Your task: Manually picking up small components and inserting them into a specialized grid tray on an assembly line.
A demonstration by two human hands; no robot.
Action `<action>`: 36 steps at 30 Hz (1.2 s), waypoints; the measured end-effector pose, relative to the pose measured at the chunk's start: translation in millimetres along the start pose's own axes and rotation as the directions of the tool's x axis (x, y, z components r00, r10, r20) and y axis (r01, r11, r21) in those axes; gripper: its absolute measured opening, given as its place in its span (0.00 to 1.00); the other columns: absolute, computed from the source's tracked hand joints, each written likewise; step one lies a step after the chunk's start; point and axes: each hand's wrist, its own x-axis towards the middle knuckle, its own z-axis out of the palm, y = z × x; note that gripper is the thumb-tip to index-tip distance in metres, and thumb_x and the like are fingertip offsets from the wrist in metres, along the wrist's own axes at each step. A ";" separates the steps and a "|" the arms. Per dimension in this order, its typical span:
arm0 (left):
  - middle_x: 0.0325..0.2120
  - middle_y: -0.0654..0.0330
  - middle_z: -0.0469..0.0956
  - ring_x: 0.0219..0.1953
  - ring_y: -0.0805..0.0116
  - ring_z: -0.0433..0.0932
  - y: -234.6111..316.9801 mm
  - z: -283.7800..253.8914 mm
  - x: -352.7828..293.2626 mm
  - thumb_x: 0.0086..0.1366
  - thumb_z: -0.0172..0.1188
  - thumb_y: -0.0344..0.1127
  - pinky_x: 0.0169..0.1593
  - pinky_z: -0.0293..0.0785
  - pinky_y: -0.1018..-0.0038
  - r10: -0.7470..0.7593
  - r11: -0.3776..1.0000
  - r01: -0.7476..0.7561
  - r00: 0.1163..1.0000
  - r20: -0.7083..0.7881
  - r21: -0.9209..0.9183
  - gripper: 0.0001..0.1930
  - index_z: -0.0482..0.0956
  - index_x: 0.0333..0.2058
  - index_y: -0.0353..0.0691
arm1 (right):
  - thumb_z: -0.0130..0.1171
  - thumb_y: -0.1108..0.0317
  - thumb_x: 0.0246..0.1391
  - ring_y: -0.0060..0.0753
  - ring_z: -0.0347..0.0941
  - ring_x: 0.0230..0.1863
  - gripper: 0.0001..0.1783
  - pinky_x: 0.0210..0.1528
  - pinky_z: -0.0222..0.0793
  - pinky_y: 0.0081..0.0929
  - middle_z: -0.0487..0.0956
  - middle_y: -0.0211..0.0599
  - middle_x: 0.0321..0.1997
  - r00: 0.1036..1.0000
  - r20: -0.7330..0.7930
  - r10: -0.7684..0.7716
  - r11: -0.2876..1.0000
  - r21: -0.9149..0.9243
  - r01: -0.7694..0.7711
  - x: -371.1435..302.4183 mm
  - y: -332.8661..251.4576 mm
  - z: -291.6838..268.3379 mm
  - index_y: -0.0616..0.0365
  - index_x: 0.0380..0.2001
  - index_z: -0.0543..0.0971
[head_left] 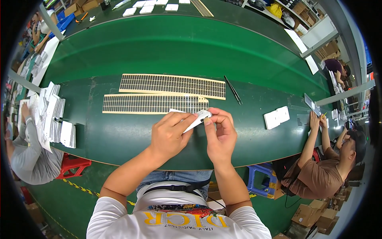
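My left hand [172, 133] is closed around a flat white plastic part [203, 114], held at a slant above the table's near side. At the part's right end, the thumb and fingers of my right hand [221, 137] pinch its edge. A small dark piece shows by the right thumb tip; whether it is stuck to the part cannot be made out. Just beyond the hands lies a cream sheet [147, 104] with rows of small black rectangles, with a gap at its upper right corner. Behind it is a second such sheet [171, 85].
Black tweezers [233, 91] lie right of the sheets. Several white parts [276, 117] rest farther right, and tall stacks of white parts [53, 113] stand at the left. A green raised strip [179, 47] crosses behind. Co-workers sit at both sides, one near a blue stool [260, 179].
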 end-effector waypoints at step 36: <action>0.42 0.56 0.87 0.40 0.57 0.86 6.3 2.0 4.9 0.62 0.75 0.39 0.42 0.83 0.67 0.006 0.937 0.073 0.974 0.226 -0.341 0.18 0.88 0.50 0.40 | 0.58 0.79 0.63 0.45 0.83 0.47 0.14 0.64 0.71 0.48 0.87 0.37 0.45 0.905 0.267 -0.332 0.685 -0.592 0.426 24.5 -3.7 -65.1 0.58 0.50 0.83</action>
